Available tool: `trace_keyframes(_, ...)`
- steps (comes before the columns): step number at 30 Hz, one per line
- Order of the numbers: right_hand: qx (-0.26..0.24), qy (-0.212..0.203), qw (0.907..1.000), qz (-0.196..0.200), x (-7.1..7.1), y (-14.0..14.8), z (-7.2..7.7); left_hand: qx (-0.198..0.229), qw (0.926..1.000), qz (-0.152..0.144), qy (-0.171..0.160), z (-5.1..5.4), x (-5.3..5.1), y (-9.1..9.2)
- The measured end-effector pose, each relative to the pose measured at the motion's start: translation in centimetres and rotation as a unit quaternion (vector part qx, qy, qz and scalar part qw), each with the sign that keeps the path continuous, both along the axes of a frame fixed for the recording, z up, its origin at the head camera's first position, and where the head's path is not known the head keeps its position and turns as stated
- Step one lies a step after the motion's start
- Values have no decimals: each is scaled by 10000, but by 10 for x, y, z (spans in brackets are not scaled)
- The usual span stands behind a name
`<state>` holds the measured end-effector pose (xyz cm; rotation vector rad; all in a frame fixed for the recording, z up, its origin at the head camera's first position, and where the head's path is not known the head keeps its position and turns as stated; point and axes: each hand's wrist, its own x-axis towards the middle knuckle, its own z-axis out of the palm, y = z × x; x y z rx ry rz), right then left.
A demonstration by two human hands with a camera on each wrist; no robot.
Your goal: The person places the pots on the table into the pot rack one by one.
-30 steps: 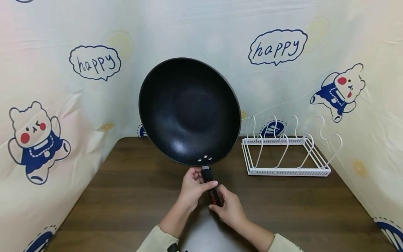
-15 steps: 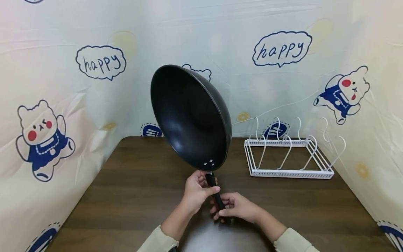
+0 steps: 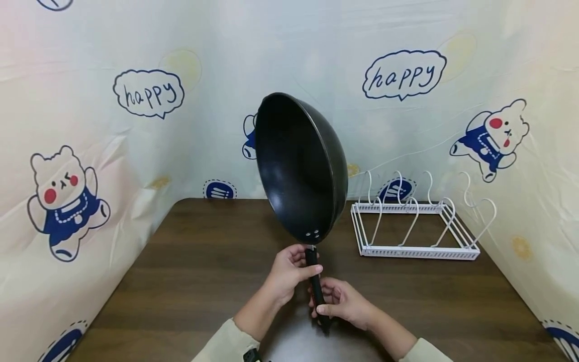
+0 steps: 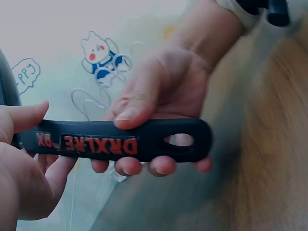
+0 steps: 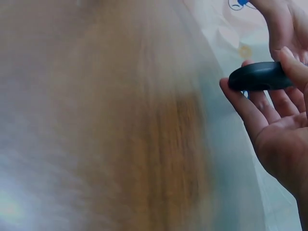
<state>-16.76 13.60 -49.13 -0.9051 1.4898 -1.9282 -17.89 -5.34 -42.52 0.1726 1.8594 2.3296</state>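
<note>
A black wok [image 3: 294, 166] is held up on end above the table, its hollow inside turned to the left and toward me. Its black handle [image 4: 106, 139], with red lettering and a hang hole, points down. My left hand [image 3: 289, 271] grips the handle near the wok's bowl, thumb across it. Lower down, my right hand [image 3: 348, 304] pinches the handle near its end, the thumb on one side and fingers behind, as the left wrist view shows. In the right wrist view the rounded handle end [image 5: 255, 77] lies between the right thumb and fingers.
A white rack [image 3: 418, 250] with several curved hook-like dividers stands at the right of the brown wooden table [image 3: 203, 281]. A printed cloth [image 3: 217, 60] hangs behind and along both sides.
The wok has turned about its handle, so its inside faces more left and its outer side shows. It has also shifted a little to the right, both hands staying on the handle.
</note>
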Motion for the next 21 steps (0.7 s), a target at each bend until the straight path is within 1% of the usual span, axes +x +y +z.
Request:
trace_keyframes(3, -87, 53, 9999, -132, 6, 1, 1, 141, 9996, -187, -157, 4, 0, 4)
trace_keyframes(6, -128, 41, 9994, -307, 11, 3, 3, 170, 9994, -271, -123, 6, -1, 7)
trace_keyframes(9, -43, 7, 9988, -489, 14, 5, 3, -36, 9998, -205, 1, 9, -3, 10)
trace_keyframes(13, 285, 14, 9963, -814, 19, 8, 4, -402, 9991, -140, 92, 9, -5, 15)
trace_keyframes(17, 738, 169, 9886, -1299, 24, 14, 4, -450, 9986, -262, 120, 5, -6, 21)
trace_keyframes(21, 1113, 573, 9767, -1745, 28, 18, 5, -348, 9986, -393, 101, 2, -7, 26)
